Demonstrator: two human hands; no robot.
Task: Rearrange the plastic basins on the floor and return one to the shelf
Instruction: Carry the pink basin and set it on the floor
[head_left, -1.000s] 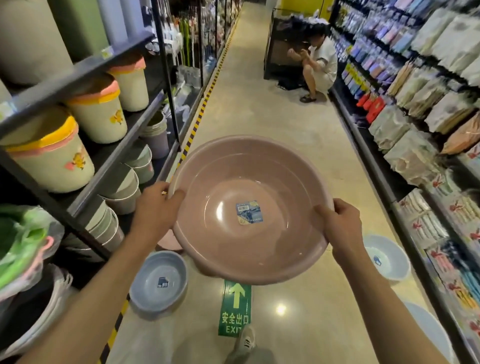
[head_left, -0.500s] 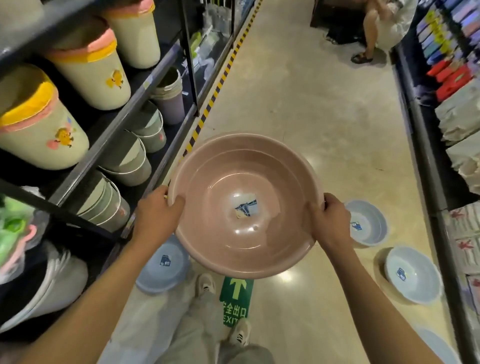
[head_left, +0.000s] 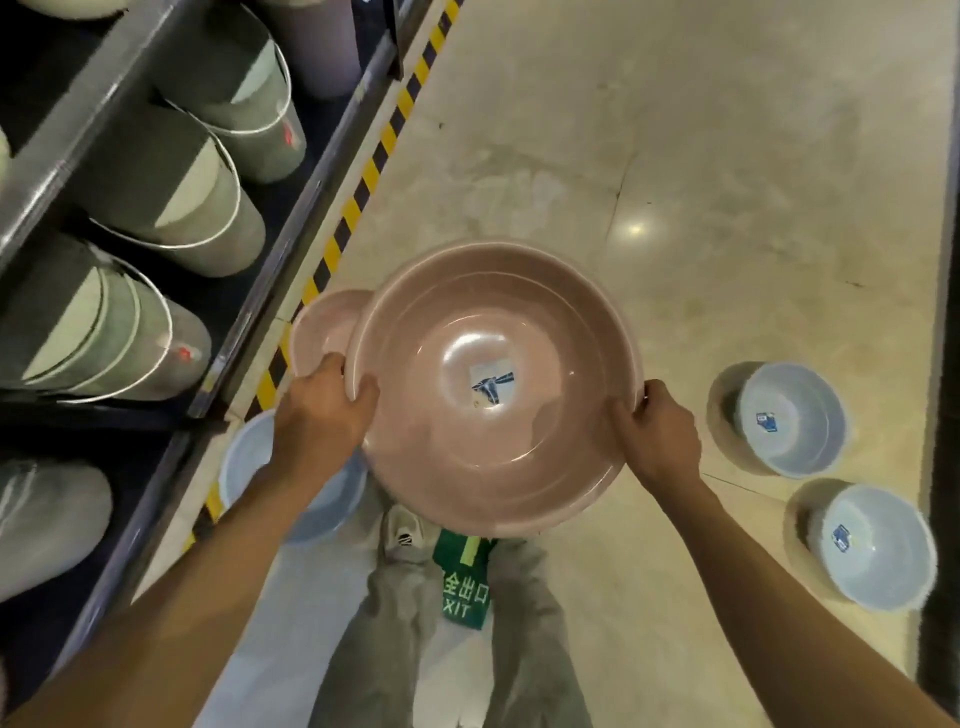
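We hold the large pink basin (head_left: 493, 389) level above the floor (head_left: 675, 156), mouth up. Our left hand (head_left: 322, 410) and right hand (head_left: 657, 436) clamp opposite rim edges, which likely balances the wide shell. A smaller pink basin (head_left: 319, 327) sits behind it beside the shelf (head_left: 291, 234); three blue basins (head_left: 792, 418) lie around on the floor, two to the right and one partly hidden under our left arm.

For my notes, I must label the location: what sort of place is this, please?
Most likely a shop aisle selling household plastics. Stacked buckets fill the shelf, the held pink basin and blue basins carry product stickers, and a green exit sign marks the floor.
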